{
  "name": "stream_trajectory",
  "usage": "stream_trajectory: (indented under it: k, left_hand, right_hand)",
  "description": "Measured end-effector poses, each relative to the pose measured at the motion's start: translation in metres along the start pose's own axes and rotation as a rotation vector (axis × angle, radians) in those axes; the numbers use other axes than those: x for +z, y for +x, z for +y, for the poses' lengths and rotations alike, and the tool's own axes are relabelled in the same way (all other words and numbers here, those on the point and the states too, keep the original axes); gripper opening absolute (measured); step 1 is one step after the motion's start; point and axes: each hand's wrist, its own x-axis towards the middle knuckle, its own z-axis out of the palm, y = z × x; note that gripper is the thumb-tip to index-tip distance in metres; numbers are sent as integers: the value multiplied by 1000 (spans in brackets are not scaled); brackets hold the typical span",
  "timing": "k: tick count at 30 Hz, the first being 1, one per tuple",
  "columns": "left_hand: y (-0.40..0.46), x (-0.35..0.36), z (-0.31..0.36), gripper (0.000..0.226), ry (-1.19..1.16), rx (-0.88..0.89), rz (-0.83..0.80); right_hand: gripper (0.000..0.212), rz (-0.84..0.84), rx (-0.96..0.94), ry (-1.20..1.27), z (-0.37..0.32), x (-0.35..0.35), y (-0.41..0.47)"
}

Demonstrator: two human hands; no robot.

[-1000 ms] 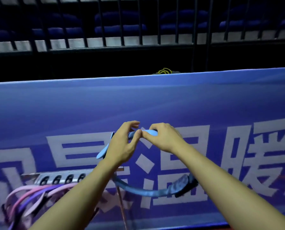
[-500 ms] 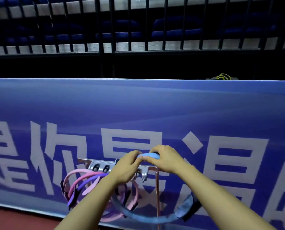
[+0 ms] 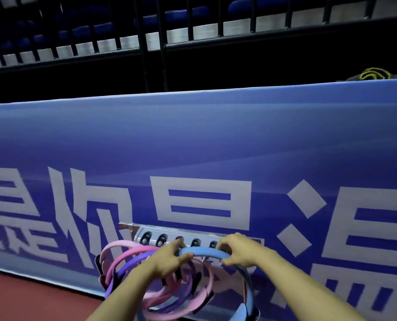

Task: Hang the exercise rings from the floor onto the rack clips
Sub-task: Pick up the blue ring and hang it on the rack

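Note:
Both hands hold the top arc of a light blue exercise ring right in front of a silver rack bar with a row of black clips. My left hand grips the ring's left side, my right hand its right side. The ring curves down past my right forearm to a dark padded grip at the bottom edge. Several pink and purple rings hang from the rack's left clips, partly hidden behind my left forearm. Whether the blue ring sits in a clip is hidden by my hands.
A long blue barrier banner with large white characters stands directly behind the rack. Red floor shows at lower left. Dark railings and blue stadium seats rise beyond the barrier. A yellow-and-black item lies behind the barrier's top right.
Both hands have lowered the blue ring down to the rack bar and spread apart along its top. The view has shifted, so the rack and hanging rings now sit centre-bottom.

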Motion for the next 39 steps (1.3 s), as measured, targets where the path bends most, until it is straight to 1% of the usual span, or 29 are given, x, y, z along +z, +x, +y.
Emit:
stream_trajectory:
  k: [2, 5, 9, 15, 18, 22, 27, 30, 39]
  left_hand:
    - [14, 4, -7, 39, 42, 9, -74]
    - [41, 15, -9, 52, 234, 84, -131]
    - [78, 25, -10, 44, 446, 164, -220]
    - [132, 24, -31, 34, 536, 220, -305]
    - [159, 20, -42, 38, 537, 263, -337]
    - [184, 23, -55, 45, 506, 296, -383]
    - [204, 30, -61, 36, 493, 346, -357]
    - [214, 30, -64, 35, 441, 327, -377]
    - [230, 34, -81, 28, 221, 261, -531]
  right_hand:
    - [32, -36, -9, -22, 2, 11, 17]
    - [32, -111, 4, -62, 7, 32, 42]
    - [30, -143, 51, -47, 16, 50, 69]
    - [36, -142, 161, 108, 34, 69, 104]
    - [38, -132, 216, 144, 36, 72, 122]
    - [35, -132, 259, 149, 40, 75, 138]
    - [30, -121, 292, 154, 45, 78, 148]
    - [31, -123, 300, 180, 48, 81, 153]
    - [32, -181, 347, 199, 53, 81, 165]
